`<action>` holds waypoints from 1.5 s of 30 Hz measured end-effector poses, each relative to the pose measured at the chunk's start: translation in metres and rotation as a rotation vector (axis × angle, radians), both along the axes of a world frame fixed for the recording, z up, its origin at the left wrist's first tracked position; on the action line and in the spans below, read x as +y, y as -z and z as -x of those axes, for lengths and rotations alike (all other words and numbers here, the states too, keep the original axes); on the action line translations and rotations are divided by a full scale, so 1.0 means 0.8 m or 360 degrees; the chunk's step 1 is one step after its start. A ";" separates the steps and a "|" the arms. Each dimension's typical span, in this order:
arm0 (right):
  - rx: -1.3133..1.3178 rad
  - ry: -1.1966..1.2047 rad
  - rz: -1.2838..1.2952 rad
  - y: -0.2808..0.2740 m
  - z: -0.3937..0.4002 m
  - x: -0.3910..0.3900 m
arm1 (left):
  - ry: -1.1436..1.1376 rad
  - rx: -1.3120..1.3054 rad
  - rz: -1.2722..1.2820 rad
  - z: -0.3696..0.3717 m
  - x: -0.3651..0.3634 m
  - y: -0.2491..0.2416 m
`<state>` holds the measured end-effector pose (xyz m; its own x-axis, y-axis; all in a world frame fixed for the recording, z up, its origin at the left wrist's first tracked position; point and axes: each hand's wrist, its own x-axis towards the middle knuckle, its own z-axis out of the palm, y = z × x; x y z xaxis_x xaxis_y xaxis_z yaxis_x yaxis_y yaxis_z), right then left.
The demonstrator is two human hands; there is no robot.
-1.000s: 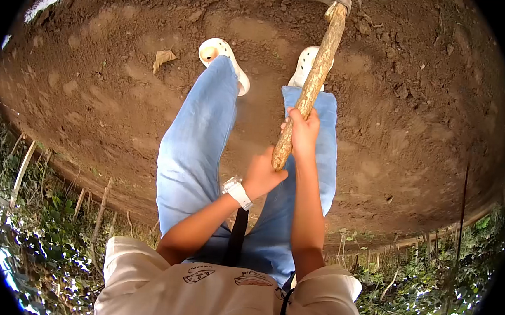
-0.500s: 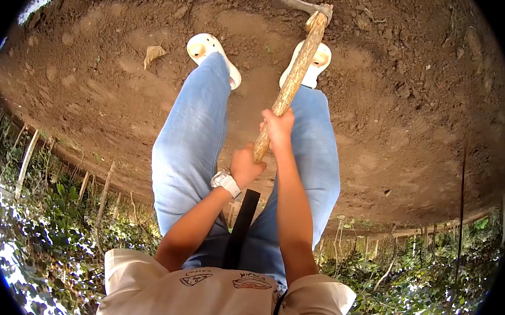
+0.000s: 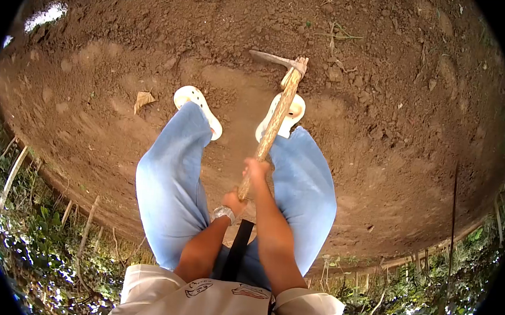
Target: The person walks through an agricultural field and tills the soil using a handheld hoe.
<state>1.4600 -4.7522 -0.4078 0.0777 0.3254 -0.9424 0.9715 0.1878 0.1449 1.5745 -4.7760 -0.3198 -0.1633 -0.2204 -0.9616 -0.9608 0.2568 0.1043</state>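
A hoe [image 3: 278, 119] with a rough wooden handle and a metal blade runs from my hands out past my right shoe. Its blade [image 3: 271, 58] points left, over the brown soil. My right hand [image 3: 256, 170] is closed around the lower part of the handle. Behind it, nearer my body, my left hand [image 3: 234, 202] grips the handle's butt end, with a pale watch [image 3: 224, 213] on that wrist. The handle crosses in front of my right shoe [image 3: 283, 114].
My left shoe [image 3: 198, 108] stands on bare soil [image 3: 117, 165], with a dry leaf [image 3: 144, 101] to its left. Loose clods and a green sprig [image 3: 338, 35] lie ahead. Wooden stakes [image 3: 14, 176] and leafy plants [image 3: 47, 248] line the edge behind me.
The shoes, hoe and hands now sit lower in the view, and more ground shows ahead. Both hands keep their hold, and the blade stays just beyond the right shoe.
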 end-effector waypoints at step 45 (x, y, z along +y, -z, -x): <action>0.0635 0.0019 0.0266 -0.144 0.091 0.002 | -0.0406 0.0165 0.0071 0.124 -0.003 -0.120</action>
<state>1.3870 -4.7507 -0.2927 -0.3005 0.1674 -0.9390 0.9475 0.1649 -0.2739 1.4750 -4.7784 -0.2237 -0.1939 -0.3089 -0.9311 -0.9799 0.0145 0.1992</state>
